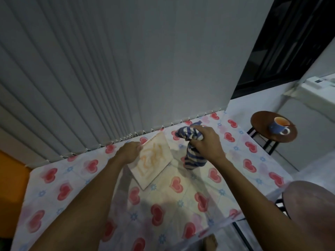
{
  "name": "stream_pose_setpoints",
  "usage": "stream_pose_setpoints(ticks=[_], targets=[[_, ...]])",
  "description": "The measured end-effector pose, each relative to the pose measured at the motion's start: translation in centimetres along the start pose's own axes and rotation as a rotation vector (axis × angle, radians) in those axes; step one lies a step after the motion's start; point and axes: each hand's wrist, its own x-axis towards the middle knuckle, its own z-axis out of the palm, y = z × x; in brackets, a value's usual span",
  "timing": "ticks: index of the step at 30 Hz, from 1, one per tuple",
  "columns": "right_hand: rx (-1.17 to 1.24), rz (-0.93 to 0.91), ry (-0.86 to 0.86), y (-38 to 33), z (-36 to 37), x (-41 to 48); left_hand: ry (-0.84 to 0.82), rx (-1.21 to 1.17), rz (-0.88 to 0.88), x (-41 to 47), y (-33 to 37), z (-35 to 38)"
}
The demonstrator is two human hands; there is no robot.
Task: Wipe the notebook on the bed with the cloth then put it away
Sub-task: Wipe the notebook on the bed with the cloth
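Observation:
A pale spiral notebook (152,163) with orange marks on its cover is tilted up off the heart-patterned bed sheet (76,180). My left hand (129,153) grips its upper left edge near the spiral. To the right, my right hand (206,141) is closed around a bunched blue-and-white striped cloth (192,134), whose tail hangs down toward the bed. The cloth is beside the notebook, apart from it.
Grey vertical blinds (108,69) hang along the far edge of the bed. A round brown stool (261,122) at right holds a blue cup (278,125) on a saucer. Another round seat (311,201) stands at the near right. White floor lies beyond the bed's right edge.

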Motion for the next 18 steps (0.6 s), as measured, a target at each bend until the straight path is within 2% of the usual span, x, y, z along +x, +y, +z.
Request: stream_pose_setpoints(ticks=[4, 8, 10, 14, 18], targets=[[0.004, -0.053, -0.099, -0.8, 0.9, -0.1, -0.032, -0.524, -0.177, -0.6, 0.1, 2.0], [0.061, -0.096, -0.367, -1.4, 3.2, -1.6, -0.05, -0.814, -0.253, -1.4, 1.3, 5.5], [0.065, -0.1, -0.439, -1.6, 5.0, -2.7, -0.036, -0.862, -0.257, -1.5, 2.4, 6.7], [-0.126, -0.231, -0.475, -0.8, 8.8, -6.0, -0.029, -0.85, -0.198, -3.1, 3.5, 9.1], [-0.22, -0.328, -0.518, 2.0, 11.9, -9.6, -0.121, -1.044, -0.281, -6.8, 2.4, 12.1]])
